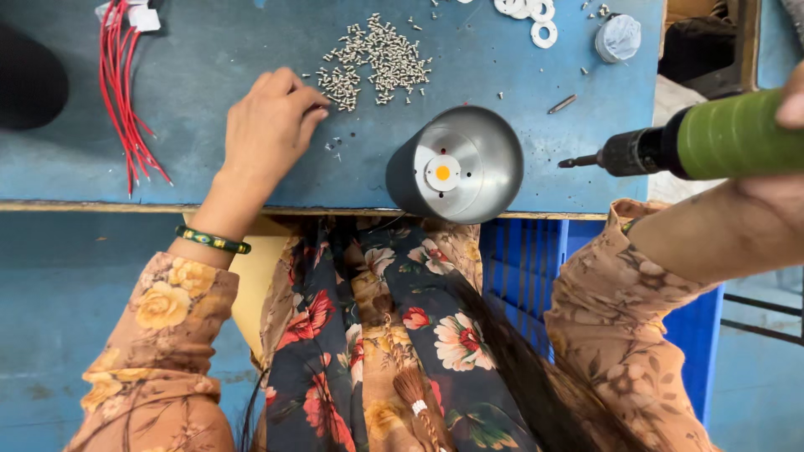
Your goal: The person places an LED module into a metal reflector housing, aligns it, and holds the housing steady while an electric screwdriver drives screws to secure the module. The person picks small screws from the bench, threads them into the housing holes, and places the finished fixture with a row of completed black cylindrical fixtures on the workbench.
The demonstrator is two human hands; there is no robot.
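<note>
Left hand (268, 130) is lying palm-down on the blue surface (209, 59), fingers (308, 102) pinched narrow and touching the near edge of the screw pile (373, 63), red wires (126, 92) well off to its left. Metal lamp housing (456, 163) is sitting at the surface edge between the hands. Right hand (791, 100) is gripping the green screwdriver (712, 142), bit pointing at the housing, just beside it

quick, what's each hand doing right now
Left hand: fingers pinched at the pile of small screws.
Right hand: mostly out of frame, gripping the green power screwdriver.
</note>
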